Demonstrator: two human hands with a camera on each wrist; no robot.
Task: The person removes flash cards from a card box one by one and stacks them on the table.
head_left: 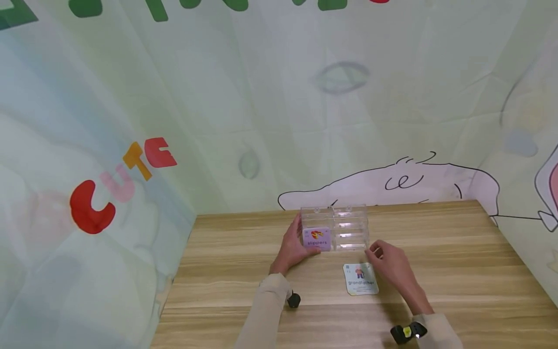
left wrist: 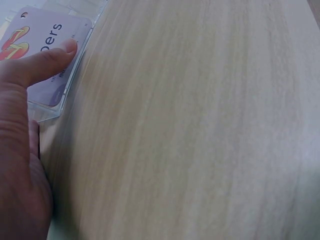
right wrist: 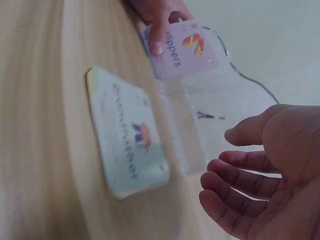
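A clear plastic card holder point(head_left: 351, 232) with two columns of slots stands toward the back of the table. My left hand point(head_left: 293, 248) grips its left side, the thumb point(left wrist: 62, 50) lying over the front of a lilac "slippers" flashcard point(head_left: 317, 239) in the left column. My right hand point(head_left: 390, 261) is by the holder's lower right corner. Its fingers point(right wrist: 240, 182) are loosely bent with nothing between them in the right wrist view. Just in front of the holder lies a small stack of pale flashcards point(head_left: 361, 279), a "grandfather" card on top.
The light wood table point(head_left: 226, 271) runs back to a printed fabric backdrop point(head_left: 279, 111), which also hangs along the left side. Dark camera devices are strapped at both wrists, one of them a black device point(head_left: 407, 332) on the right wrist.
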